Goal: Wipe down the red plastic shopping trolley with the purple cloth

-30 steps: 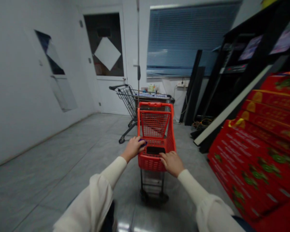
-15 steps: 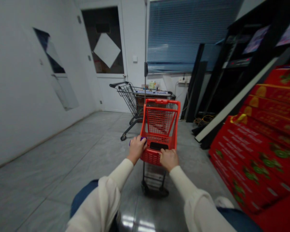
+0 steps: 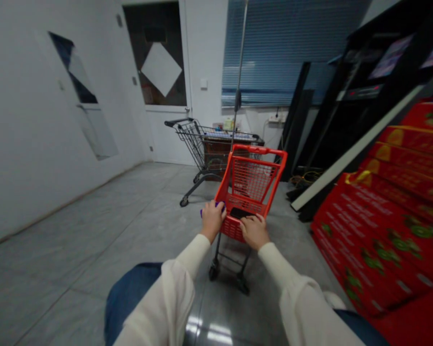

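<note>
Red shopping cart (image 3: 247, 204) — left hand (image 3: 212, 221), right hand (image 3: 254, 231) gripping it.

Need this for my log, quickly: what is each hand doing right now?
Left hand: closed on a purple object, at the corner of a red shopping cart.
Right hand: closed over the cart's near rim.
</note>
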The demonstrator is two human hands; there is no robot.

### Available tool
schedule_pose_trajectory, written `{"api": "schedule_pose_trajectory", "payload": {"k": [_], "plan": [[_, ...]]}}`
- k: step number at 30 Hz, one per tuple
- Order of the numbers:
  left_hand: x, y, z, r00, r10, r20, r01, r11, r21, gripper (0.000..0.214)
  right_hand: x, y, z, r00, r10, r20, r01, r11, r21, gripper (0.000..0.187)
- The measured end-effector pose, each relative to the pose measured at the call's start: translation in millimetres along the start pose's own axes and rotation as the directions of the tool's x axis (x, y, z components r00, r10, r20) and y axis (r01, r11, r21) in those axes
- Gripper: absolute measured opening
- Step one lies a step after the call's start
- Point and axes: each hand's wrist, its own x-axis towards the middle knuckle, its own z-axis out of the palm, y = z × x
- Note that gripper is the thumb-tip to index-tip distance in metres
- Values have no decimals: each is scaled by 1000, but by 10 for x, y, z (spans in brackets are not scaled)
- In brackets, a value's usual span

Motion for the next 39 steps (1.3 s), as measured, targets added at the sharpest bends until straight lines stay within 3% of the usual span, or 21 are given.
{"api": "schedule_pose_trajectory", "payload": {"k": [3,5,10,15,18,22,25,28,31,35,39], "plan": [[-52,118,54,993,119,9,-119,992,-35,26,-31,34,11,1000,1,-25,0,1000,30,30],[-24,50,27,981,190,31,-189,981,-35,26,-66,63,8,999,-5,-40,7,999,50,30],[57,-149,-45,996,86,26,-85,996,-19,27,-120,28,-2,998,-6,-55,11,996,94,29],[-71,145,1,983,164,85,-161,986,-34,25,-115,-35,-64,999,-15,-31,17,998,63,30],[-14,141,-67,967,206,146,-205,978,-23,26,-126,64,-83,995,-50,-85,53,998,31,35],[115,-14,-162,974,126,191,-130,991,11,26,-114,230,43,965,71,-253,-65,997,33,40],[62,64,-122,985,74,154,-77,997,11,26,-72,285,204,954,63,-294,-38,995,92,45],[-45,204,-54,983,134,121,-134,991,-10,27,-39,320,308,946,59,-320,-20,992,125,47],[-54,143,-64,967,218,129,-215,976,-30,29,-30,368,334,946,65,-316,-24,991,134,48],[-2,-82,-113,994,72,77,-72,997,-3,28,-8,354,349,954,73,-291,-34,990,137,48],[-122,75,-16,1000,6,22,-5,999,-37,27,18,291,362,949,102,-297,-60,987,148,48]]}}
